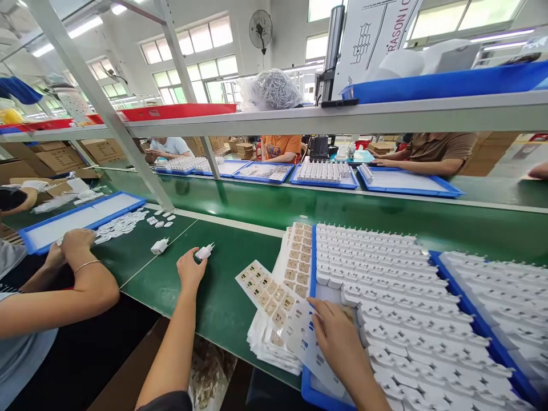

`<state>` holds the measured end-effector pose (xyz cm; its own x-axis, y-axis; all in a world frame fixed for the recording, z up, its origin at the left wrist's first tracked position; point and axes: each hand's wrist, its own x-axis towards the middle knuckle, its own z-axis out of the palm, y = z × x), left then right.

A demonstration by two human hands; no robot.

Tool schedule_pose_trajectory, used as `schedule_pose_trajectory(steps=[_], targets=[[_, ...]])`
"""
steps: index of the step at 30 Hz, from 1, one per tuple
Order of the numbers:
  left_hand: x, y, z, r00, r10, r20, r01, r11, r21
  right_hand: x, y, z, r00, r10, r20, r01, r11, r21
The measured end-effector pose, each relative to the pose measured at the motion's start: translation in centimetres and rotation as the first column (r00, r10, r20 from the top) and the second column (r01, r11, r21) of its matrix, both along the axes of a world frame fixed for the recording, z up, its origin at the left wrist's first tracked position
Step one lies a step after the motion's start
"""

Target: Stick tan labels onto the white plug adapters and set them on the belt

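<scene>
My left hand pinches a white two-pin charger plug just above the green bench, its pins pointing away. Another white charger plug lies on the bench to the left. At the right, my right hand is closed at the edge of a sticker sheet, which lies askew over a stack of similar sheets. Part of that sheet is bare backing with cut-outs. Beside and under this hand, a blue-rimmed tray holds rows of many white chargers.
A second blue-rimmed tray of chargers stands farther right. At left, a co-worker's hands work near a pile of white pieces and a blue tray. A metal post and shelf cross ahead. People sit opposite.
</scene>
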<state>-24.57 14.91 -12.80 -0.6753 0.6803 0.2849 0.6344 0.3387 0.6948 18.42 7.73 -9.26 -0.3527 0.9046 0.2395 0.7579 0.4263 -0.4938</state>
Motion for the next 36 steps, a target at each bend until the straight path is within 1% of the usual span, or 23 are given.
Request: schedule_pose_trajectory(steps=[1, 2, 4, 5, 7, 8, 9, 10, 11, 12, 13, 14, 15, 17, 19, 24, 27, 31, 33, 36], targets=[[0.7, -0.2, 0.5, 1.0, -0.024, -0.013, 0.024, 1.0, 0.015, 0.0, -0.1, 0.3, 1.0, 0.005, -0.026, -0.005, 1.0, -0.006], [1.7, -0.4, 1.0, 0.997, -0.072, -0.021, 0.072, 0.997, 0.025, 0.1, -0.2, 0.5, 0.999, 0.012, -0.05, -0.013, 1.0, -0.014], [4.5, -1.0, 2.1, 0.97, -0.242, -0.022, 0.242, 0.97, 0.024, 0.1, -0.4, 1.0, 0.995, 0.04, -0.095, -0.043, 0.999, -0.029], [6.3, -1.3, 2.6, 0.934, -0.357, -0.015, 0.357, 0.934, 0.012, 0.2, -0.5, 1.2, 0.991, 0.062, -0.117, -0.066, 0.997, -0.033], [10.2, -2.1, 3.9, 0.809, -0.588, -0.002, 0.588, 0.809, -0.017, 0.2, -0.8, 1.8, 0.98, 0.123, -0.155, -0.13, 0.991, -0.03], [12.1, -2.5, 4.6, 0.701, -0.713, 0.004, 0.713, 0.701, -0.031, 0.2, -1.0, 2.1, 0.973, 0.155, -0.171, -0.162, 0.987, -0.024], [13.9, -2.8, 5.4, 0.501, -0.865, 0.019, 0.865, 0.499, -0.047, 0.3, -1.2, 2.5, 0.966, 0.183, -0.183, -0.189, 0.982, -0.015], [15.4, -2.9, 6.1, 0.309, -0.95, 0.044, 0.95, 0.306, -0.068, 0.4, -1.5, 2.9, 0.959, 0.207, -0.195, -0.211, 0.977, -0.004], [16.6, -3.0, 6.7, 0.161, -0.984, 0.078, 0.984, 0.153, -0.094, 0.5, -1.7, 3.2, 0.952, 0.223, -0.208, -0.226, 0.974, 0.01], [17.4, -3.0, 7.3, 0.053, -0.992, 0.112, 0.993, 0.041, -0.108, 0.6, -1.9, 3.6, 0.947, 0.23, -0.223, -0.229, 0.973, 0.029], [17.9, -2.9, 7.7, 0.001, -0.99, 0.14, 0.993, -0.015, -0.116, 0.9, -2.1, 4.0, 0.943, 0.232, -0.238, -0.226, 0.973, 0.051], [18.1, -2.7, 7.9, -0.01, -0.986, 0.164, 0.993, -0.03, -0.117, 1.1, -2.2, 4.3, 0.94, 0.23, -0.253, -0.217, 0.973, 0.077], [18.0, -2.5, 8.1, 0.002, -0.982, 0.189, 0.994, -0.02, -0.111, 1.4, -2.3, 4.5, 0.938, 0.225, -0.264, -0.204, 0.973, 0.104], [17.8, -2.3, 8.1, 0.045, -0.965, 0.258, 0.996, 0.023, -0.09, 1.8, -2.2, 4.8, 0.939, 0.209, -0.273, -0.174, 0.974, 0.148], [17.5, -2.2, 8.1, 0.072, -0.931, 0.357, 0.997, 0.053, -0.064, 2.1, -1.9, 4.8, 0.944, 0.191, -0.269, -0.147, 0.974, 0.174], [17.3, -2.5, 8.4, 0.099, -0.849, 0.519, 0.991, 0.13, 0.024, 2.0, -1.1, 4.0, 0.961, 0.152, -0.23, -0.112, 0.977, 0.179], [17.1, -2.5, 8.5, 0.119, -0.806, 0.58, 0.985, 0.17, 0.033, 1.7, -0.8, 3.3, 0.973, 0.144, -0.182, -0.113, 0.979, 0.167], [17.0, -2.4, 8.5, 0.135, -0.77, 0.624, 0.982, 0.186, 0.017, 1.0, -0.7, 2.9, 0.978, 0.12, -0.169, -0.068, 0.957, 0.283], [17.2, -2.5, 8.5, 0.138, -0.75, 0.647, 0.981, 0.194, 0.016, 0.5, -0.7, 3.1, 0.972, 0.13, -0.195, -0.06, 0.942, 0.33], [17.5, -2.6, 8.7, 0.131, -0.727, 0.674, 0.981, 0.195, 0.021, -0.5, -0.9, 3.7, 0.959, 0.163, -0.233, -0.071, 0.931, 0.359]])
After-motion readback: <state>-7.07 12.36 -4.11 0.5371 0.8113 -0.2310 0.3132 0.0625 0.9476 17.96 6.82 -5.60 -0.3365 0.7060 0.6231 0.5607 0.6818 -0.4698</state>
